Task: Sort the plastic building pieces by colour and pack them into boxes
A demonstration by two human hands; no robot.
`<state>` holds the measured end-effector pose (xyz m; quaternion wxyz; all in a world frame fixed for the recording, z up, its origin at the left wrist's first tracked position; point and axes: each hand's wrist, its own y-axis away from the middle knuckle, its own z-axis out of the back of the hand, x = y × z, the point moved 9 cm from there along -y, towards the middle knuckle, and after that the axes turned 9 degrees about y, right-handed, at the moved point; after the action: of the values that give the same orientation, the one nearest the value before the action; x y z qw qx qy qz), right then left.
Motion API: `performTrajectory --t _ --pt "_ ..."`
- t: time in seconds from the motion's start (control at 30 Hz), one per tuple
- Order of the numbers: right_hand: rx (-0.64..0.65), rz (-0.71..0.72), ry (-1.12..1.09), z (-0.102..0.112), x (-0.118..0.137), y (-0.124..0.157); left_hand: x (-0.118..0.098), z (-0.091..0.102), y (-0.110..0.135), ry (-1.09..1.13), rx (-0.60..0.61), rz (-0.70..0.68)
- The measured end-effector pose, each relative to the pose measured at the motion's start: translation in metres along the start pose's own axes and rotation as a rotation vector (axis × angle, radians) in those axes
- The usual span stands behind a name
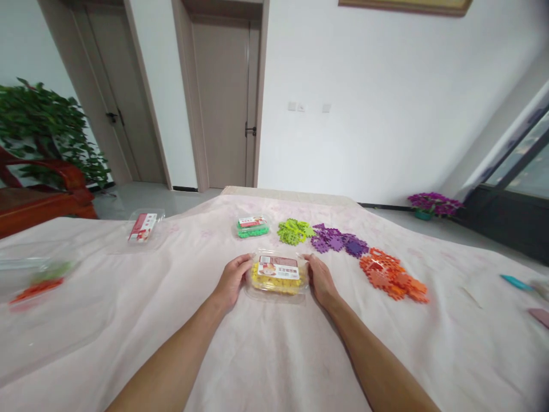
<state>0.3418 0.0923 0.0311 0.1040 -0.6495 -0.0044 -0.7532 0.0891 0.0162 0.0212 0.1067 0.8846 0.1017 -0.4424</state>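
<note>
A clear plastic box of yellow pieces (278, 276) with a red and white label rests on the pale pink cloth (274, 343) in front of me. My left hand (232, 281) grips its left end with curled fingers. On the box's right end my right hand (320, 279) does the same. Behind it stands a second clear box holding green pieces (253, 226). To the right lie loose piles of light green pieces (294, 231), purple pieces (338, 240) and orange pieces (392, 276).
An empty-looking clear box with a red label (143, 228) lies at the back left. A clear bag with orange and green bits (38, 280) sits at the left edge. Small teal and pink items (517, 282) lie far right. Doors, a plant and a red chair stand beyond.
</note>
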Motion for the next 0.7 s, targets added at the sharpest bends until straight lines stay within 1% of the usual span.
performTrajectory --t 0.07,0.13,0.23,0.3,0.4,0.5,0.57,0.63,0.7 --pt "-0.001 0.003 -0.072 0.001 -0.001 0.000 -0.001 0.005 0.000 0.024 -0.060 -0.024" --pt "0.031 -0.011 -0.134 -0.001 -0.001 0.001 -0.004 0.012 0.002 0.046 -0.132 -0.066" --pt "0.063 -0.012 -0.174 -0.003 0.003 0.005 -0.005 0.018 0.010 0.081 -0.233 -0.126" --pt "0.071 -0.005 -0.160 -0.005 0.006 0.007 -0.001 0.017 0.018 0.100 -0.267 -0.133" --pt "0.105 -0.008 -0.084 -0.010 0.007 0.010 0.015 0.004 0.036 0.122 -0.276 -0.098" --pt "0.146 0.012 -0.012 -0.016 0.012 0.012 0.038 -0.019 0.058 0.124 -0.230 -0.028" --pt "0.160 0.005 -0.005 -0.016 0.015 0.012 0.056 -0.040 0.072 0.115 -0.144 0.100" --pt "0.176 -0.032 -0.010 -0.015 0.015 0.013 0.064 -0.060 0.085 0.086 -0.028 0.200" --pt "0.177 -0.066 -0.006 -0.013 0.014 0.013 0.065 -0.076 0.095 -0.035 0.131 0.328"
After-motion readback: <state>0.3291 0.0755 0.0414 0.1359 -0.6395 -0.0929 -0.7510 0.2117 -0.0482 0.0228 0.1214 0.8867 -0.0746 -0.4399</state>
